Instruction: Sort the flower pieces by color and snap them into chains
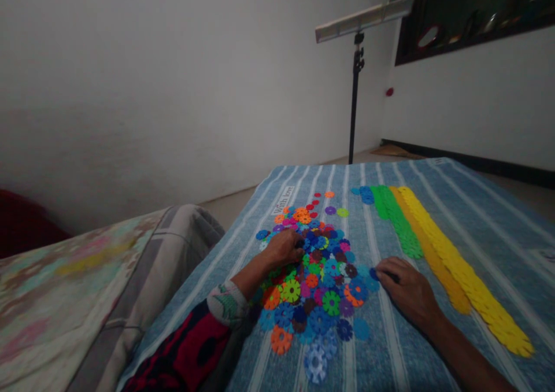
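A loose heap of multicoloured notched plastic discs (331, 303), shaped like flowers, lies on a blue striped cloth (264, 207). My left hand (284, 247) reaches into the heap's left side, fingers curled down and closed among blue discs; what they grip is hidden. At the heap's right edge, my right hand (407, 288) pinches a dark blue disc (373, 274) between thumb and fingers. To the right, overlapping discs form long rows by colour: yellow (468, 276), orange-yellow (437, 259), green (401, 224), and a short blue row (366, 194) at the far end.
Several stray discs, among them a purple one (330, 210), lie beyond the heap. A bed or couch with a patterned cover (87, 288) stands to the left. Behind the table, a black stand (354, 103) carries a light panel (364, 19) near the white wall.
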`<state>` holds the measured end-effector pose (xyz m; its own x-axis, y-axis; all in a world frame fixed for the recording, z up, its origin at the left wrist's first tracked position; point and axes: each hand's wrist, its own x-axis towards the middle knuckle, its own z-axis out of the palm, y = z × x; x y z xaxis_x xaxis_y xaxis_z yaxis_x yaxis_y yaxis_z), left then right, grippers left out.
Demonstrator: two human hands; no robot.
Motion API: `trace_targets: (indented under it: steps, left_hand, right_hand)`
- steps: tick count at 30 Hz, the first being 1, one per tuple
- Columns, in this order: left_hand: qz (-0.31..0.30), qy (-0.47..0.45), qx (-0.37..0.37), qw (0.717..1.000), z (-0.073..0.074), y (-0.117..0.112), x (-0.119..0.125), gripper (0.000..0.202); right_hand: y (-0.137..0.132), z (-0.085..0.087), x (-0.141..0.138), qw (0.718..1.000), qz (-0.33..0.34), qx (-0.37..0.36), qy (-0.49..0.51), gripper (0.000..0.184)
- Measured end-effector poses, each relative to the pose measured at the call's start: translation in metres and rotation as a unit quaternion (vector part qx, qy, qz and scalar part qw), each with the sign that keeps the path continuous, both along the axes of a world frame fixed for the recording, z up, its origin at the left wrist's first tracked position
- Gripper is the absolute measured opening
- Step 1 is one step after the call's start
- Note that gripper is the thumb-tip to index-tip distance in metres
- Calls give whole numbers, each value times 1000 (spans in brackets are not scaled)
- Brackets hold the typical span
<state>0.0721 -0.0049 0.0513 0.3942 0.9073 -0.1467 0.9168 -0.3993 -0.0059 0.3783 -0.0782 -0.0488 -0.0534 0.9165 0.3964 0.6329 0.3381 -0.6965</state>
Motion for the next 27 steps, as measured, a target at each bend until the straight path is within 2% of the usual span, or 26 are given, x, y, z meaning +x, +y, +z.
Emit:
trace_targets:
  steps: [4,9,11,15,17,20,27]
  left_hand:
    - [-22,20,26,999,-5,-1,3,21]
    - [12,1,54,998,-5,8,-1,30]
    - [17,-44,63,997,-1,16,-3,26]
    - [45,-231,26,972,2,39,5,24]
    - [64,-308,-8,949,-1,52,18,24]
    - [61,-365,-36,929,-7,72,48,23]
    - [40,-358,-7,933,-17,126,133,16]
  right_hand:
    - [-1,2,-2,1000,2,-1,11,24]
    - [-2,2,-3,1000,0,-5,10,24]
    - [-1,2,-3,1000,3,-9,7,23]
    - [0,3,-5,1000,10,-10,13,22]
    - [0,4,-6,1000,12,-7,14,22]
    - [0,7,-8,1000,11,-8,15,21]
    - [0,9,-14,999,1,-16,32,21]
